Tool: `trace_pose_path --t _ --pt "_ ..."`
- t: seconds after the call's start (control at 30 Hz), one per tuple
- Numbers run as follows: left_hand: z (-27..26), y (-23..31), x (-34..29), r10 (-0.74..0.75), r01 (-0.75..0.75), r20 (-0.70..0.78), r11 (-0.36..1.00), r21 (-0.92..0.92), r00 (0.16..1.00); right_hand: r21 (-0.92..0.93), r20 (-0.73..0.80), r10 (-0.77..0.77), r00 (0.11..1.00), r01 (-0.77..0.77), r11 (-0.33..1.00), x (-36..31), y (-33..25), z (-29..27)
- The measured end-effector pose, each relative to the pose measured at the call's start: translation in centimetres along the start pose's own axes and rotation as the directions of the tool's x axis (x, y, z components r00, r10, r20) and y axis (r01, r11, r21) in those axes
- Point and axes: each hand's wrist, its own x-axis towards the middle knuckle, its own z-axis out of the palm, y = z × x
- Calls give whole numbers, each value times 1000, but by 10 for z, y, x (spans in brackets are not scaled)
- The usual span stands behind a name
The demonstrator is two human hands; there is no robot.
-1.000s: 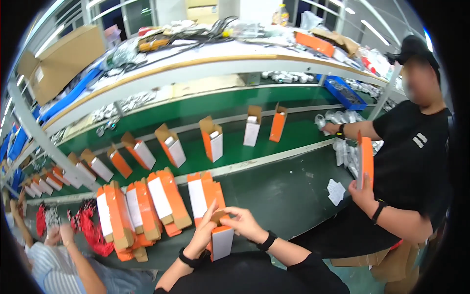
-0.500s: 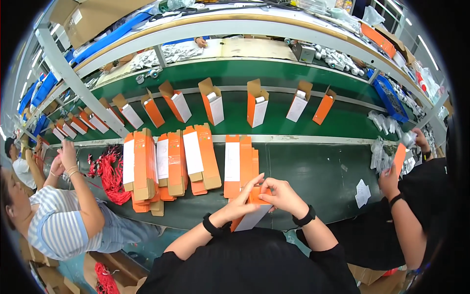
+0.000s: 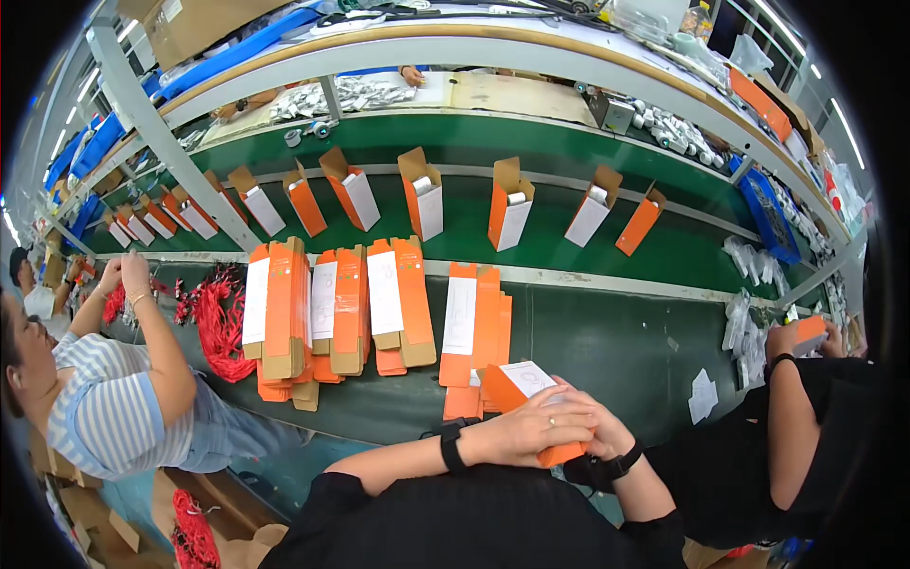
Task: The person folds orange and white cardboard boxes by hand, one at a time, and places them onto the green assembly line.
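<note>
Close in front of me, both hands grip an orange and white carton box (image 3: 512,381), which lies tilted with one end toward the bench. My left hand (image 3: 545,427) is laid across its side, fingers closed over it. Around the near end of the same box wraps my right hand (image 3: 609,429), partly hidden behind the left. Just beyond the box, a stack of flat folded orange cartons (image 3: 488,308) rests on the dark bench. More flat carton stacks (image 3: 398,289) lie left of it.
Open-topped boxes (image 3: 426,204) with white items inside stand along the green conveyor (image 3: 559,248). Red cords (image 3: 220,327) lie at left, clear plastic bags (image 3: 737,322) at right. A person in stripes (image 3: 114,408) works at left; a co-worker's arm (image 3: 791,427) holds a box at right.
The box in my hands has turned from roughly upright to lying tilted, its white side now facing up. My left hand has moved across it. The co-worker at right has drawn their box closer.
</note>
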Motion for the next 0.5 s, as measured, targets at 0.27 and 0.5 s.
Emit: trace_pose_path --t 0.27,0.5 --pt "10 -133 -79 -617 777 -508 302 552 600 -311 -388 -680 622 606 732 47 -16 -147" --pt "-14 -157 -109 -867 989 -495 -13 146 61 -857 -40 -981 192 -512 -66 98 -8 -154"
